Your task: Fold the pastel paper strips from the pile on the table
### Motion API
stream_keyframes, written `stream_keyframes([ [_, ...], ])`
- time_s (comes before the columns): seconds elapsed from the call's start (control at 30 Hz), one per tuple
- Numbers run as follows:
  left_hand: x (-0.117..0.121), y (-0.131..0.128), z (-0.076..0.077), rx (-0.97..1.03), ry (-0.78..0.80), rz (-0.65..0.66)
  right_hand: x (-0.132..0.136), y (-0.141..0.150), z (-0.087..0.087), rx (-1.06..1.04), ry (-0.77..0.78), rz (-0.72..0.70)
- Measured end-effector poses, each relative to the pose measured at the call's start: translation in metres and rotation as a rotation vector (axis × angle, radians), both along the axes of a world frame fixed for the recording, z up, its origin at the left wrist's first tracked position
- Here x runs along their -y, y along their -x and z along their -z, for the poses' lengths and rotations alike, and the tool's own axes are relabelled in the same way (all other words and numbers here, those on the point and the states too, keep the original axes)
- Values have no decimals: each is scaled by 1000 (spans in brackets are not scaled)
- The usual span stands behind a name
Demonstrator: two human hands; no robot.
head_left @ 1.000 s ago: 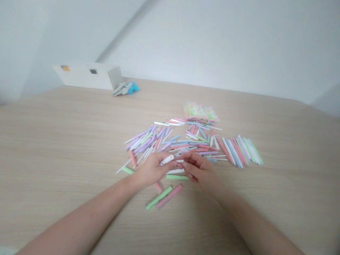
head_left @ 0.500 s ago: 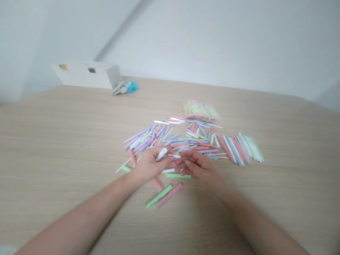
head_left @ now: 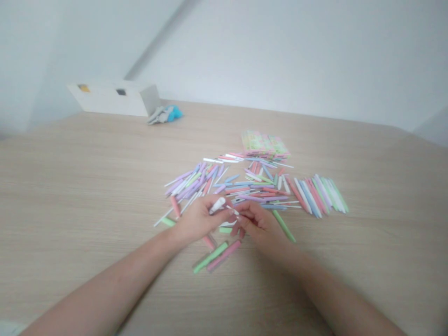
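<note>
My left hand [head_left: 199,217] is closed around a white pen-like tube [head_left: 217,205], which sticks up between thumb and fingers. From its fingertips a thin white stick [head_left: 232,210] reaches across to my right hand [head_left: 258,223], whose thumb and fingers pinch the stick's other end. Both hands are just above the table at the near edge of a pile of pastel pen-like sticks [head_left: 250,186]. Below them lie a green tube [head_left: 210,257] and a pink tube [head_left: 224,256], side by side. A green stick [head_left: 284,226] shows beside my right hand.
A row of pastel sticks [head_left: 320,196] lies at the right. Behind the pile are printed packets [head_left: 265,143]. At the back left stand a white box [head_left: 112,100] and a grey and blue item [head_left: 166,114] on the wooden table [head_left: 367,261].
My right hand has shifted slightly left and down, closer to my left hand. The white tube has tilted a little rightward. A green stick now shows beside my right hand.
</note>
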State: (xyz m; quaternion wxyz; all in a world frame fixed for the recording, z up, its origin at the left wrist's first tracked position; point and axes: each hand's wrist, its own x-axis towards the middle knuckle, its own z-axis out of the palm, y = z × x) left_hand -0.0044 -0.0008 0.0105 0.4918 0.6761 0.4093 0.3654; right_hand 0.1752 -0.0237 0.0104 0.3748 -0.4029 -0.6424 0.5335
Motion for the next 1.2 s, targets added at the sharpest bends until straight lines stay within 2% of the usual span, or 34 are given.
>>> stream_keyframes([
  [0.1,0,1,-1,25,39,18,-1,0,-2,31,10,-21],
  [0.27,1,3,-2,53,62,32,-7,-8,-5,-30,81,122],
  [0.37,1,3,0,7,87,26,-7,-12,-8,-52,123,131],
  [0.67,2,2,0,-20,36,30,-5,-12,2,20,-89,158],
  [0.8,4,0,-5,-49,26,40,-5,-12,4,-18,-75,167],
  [0.93,3,0,-8,-71,-15,47,-4,-12,1,31,-114,148],
  [1.2,2,1,-7,-80,-71,71,-3,-12,-4,97,-170,123],
])
